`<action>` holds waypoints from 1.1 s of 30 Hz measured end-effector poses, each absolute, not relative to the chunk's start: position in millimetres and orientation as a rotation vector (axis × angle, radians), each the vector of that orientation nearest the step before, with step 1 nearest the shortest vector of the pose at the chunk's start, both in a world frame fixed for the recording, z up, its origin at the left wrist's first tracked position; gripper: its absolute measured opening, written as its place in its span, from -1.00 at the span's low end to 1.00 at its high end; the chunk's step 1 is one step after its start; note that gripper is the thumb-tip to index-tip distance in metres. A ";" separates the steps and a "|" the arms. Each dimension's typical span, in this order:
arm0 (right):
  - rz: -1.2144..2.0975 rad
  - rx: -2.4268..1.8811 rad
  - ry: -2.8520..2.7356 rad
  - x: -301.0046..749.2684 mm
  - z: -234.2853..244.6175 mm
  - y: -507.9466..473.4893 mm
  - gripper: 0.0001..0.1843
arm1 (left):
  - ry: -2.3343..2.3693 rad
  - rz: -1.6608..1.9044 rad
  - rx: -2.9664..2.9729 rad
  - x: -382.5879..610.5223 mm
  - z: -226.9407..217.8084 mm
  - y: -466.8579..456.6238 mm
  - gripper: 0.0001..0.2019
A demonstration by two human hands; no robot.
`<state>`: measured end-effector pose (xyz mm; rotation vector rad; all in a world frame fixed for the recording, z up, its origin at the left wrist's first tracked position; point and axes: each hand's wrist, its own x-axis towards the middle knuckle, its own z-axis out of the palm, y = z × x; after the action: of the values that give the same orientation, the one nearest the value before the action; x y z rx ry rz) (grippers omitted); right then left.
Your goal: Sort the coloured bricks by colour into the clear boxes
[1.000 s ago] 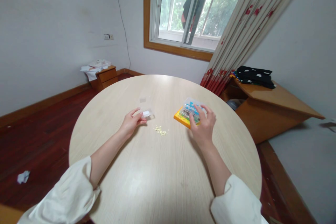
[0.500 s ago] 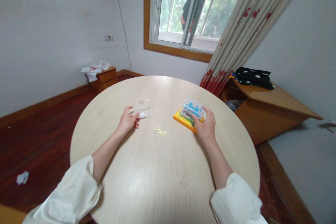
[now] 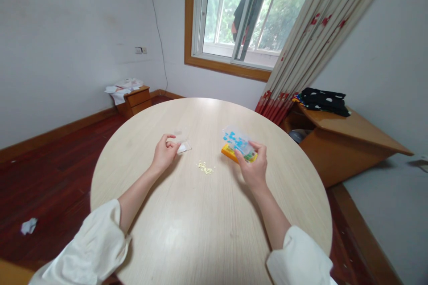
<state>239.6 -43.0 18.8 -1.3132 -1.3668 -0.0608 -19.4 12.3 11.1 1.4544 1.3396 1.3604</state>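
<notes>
My left hand [image 3: 165, 153] is at the left of the round table, thumb and fingers pinching the near edge of a small clear plastic box [image 3: 184, 147], whose lid [image 3: 181, 133] stands open behind. Something white lies inside that box. My right hand [image 3: 254, 164] grips a flat clear plastic case [image 3: 238, 140] with blue pieces in it, tilted and lifted off a yellow box [image 3: 229, 153]. Part of the yellow box is hidden by the case and my fingers. Between my hands lies a small scatter of pale yellow bits [image 3: 205, 168].
The round table [image 3: 200, 227] has a pale wood top. Beyond it are a small cabinet [image 3: 140, 100] with papers, a window [image 3: 244, 13] and a curtain [image 3: 310, 31]. A tilted wooden cabinet [image 3: 337, 147] with dark cloth [image 3: 324, 101] stands at the right.
My right hand has raised the clear case with blue pieces off the yellow box and shifted it left. My left fingers have drawn closer together at the small clear box.
</notes>
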 end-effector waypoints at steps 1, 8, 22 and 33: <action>-0.032 -1.271 -1.395 231.3 18.6 -46.0 -0.56 | 1.229 1.316 1.445 -14.4 12.8 7.5 -0.69; 0.187 -1.170 -1.612 190.0 9.1 -58.9 -0.58 | 0.548 0.938 1.245 16.4 10.2 -18.1 -0.41; 0.031 -1.069 -1.929 177.8 13.8 -65.3 -0.70 | 0.672 1.120 1.277 20.4 15.1 -21.1 -0.49; -0.255 -1.059 -2.106 175.2 8.6 -59.4 -0.65 | 0.787 1.096 1.436 18.6 13.3 -18.3 -0.54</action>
<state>175.2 -59.4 8.6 -1.0591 -2.1064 -0.2553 18.6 -18.3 13.3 1.4362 0.7869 1.0959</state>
